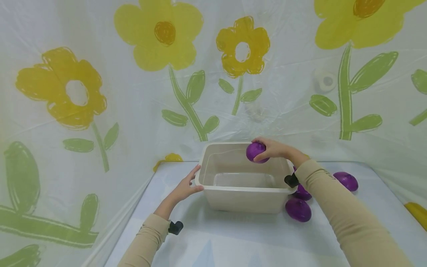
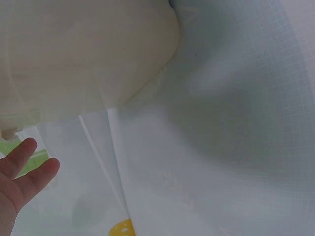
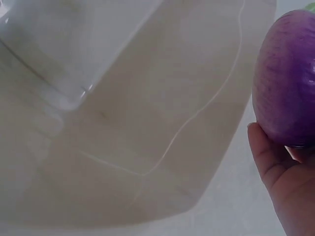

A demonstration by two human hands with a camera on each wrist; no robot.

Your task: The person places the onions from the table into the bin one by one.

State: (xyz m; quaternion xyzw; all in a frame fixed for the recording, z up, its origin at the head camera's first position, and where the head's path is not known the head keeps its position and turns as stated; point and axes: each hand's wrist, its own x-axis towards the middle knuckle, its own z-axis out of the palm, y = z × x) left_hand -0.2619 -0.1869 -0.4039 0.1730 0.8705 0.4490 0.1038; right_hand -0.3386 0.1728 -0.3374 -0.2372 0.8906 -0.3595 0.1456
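The right hand has its fingers curled round a purple onion, thumb below and the rest over the top, and holds it above the far right part of the beige tub, just inside the rim. From the right wrist view the onion hangs clear of the tub's inner wall, not touching it. To my eye the step is lowering the onion into the tub, and it would go best if the hand sank down toward the floor before the fingers let go, since a round thing dropped from rim height would likely bounce or roll against the hard plastic. The left hand steadies things: its fingers lie straight and a little apart, resting against the tub's near left rim and holding nothing; keeping that light press should stop the tub sliding on the smooth sheet. The tub itself looks empty, its floor bare in both the head and right wrist views. Outward on the worktop, three more purple onions lie just beside the tub's right side, partly behind the right sleeve. A yellow thing sits at the far right edge, too cut off to name. Flowered sheeting hangs behind.
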